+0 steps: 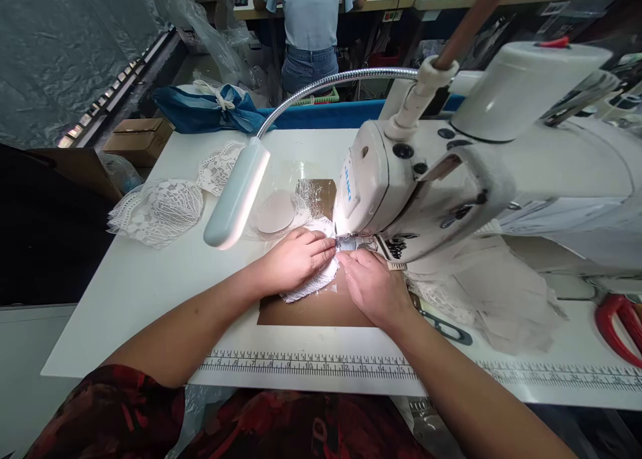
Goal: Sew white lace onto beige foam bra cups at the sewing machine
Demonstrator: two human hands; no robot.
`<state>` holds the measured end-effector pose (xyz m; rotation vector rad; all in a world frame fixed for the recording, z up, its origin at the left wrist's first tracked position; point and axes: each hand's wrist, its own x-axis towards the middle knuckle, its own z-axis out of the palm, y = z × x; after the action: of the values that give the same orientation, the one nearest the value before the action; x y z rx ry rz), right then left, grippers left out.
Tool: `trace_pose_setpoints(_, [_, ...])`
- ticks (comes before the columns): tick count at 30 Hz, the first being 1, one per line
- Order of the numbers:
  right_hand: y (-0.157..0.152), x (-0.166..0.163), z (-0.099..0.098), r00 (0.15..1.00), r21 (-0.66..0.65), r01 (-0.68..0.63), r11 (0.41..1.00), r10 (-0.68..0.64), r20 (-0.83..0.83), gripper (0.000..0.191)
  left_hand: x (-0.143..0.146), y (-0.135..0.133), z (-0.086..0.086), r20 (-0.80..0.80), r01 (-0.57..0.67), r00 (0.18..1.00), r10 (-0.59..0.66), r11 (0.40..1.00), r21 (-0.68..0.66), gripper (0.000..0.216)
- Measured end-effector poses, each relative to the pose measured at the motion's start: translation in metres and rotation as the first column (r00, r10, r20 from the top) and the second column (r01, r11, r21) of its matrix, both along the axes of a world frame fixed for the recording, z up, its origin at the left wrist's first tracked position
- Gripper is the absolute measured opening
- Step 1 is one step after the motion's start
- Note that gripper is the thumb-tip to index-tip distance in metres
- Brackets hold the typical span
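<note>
Under the needle area of the sewing machine lies a white lace piece, shaped like a bra cup. My left hand rests over its upper part, fingers together and holding the fabric close to the presser foot. At the right edge of the lace, my right hand has its thumb and fingers pressed together on the fabric; the fingertips partly hide the edge. Beneath both hands is a brown sheet on the table. Just behind my left hand sits a round beige pad on lace.
More lace cups lie at the left. A lamp hangs over the table. Sheer fabric pieces, thread snips and red-handled scissors lie right. A printed ruler runs along the front edge. Another person sits beyond.
</note>
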<state>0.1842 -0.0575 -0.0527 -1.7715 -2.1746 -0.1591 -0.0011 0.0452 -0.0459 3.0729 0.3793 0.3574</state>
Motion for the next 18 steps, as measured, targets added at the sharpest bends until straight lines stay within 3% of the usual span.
trace_pose_setpoints(10, [0.0022,0.0045,-0.0002,0.996,-0.057,-0.036,0.998,0.031,-0.079,0.036,0.0012,0.0050,0.0030,0.037,0.011,0.999,-0.009,0.998,-0.055,0.033])
trace_pose_setpoints(18, [0.0054,0.0046,-0.0022,0.995,-0.099,-0.029,0.995,0.020,-0.093,0.040,-0.0014,0.0087,0.0073,0.022,-0.075,0.997,0.078,0.993,-0.095,0.038])
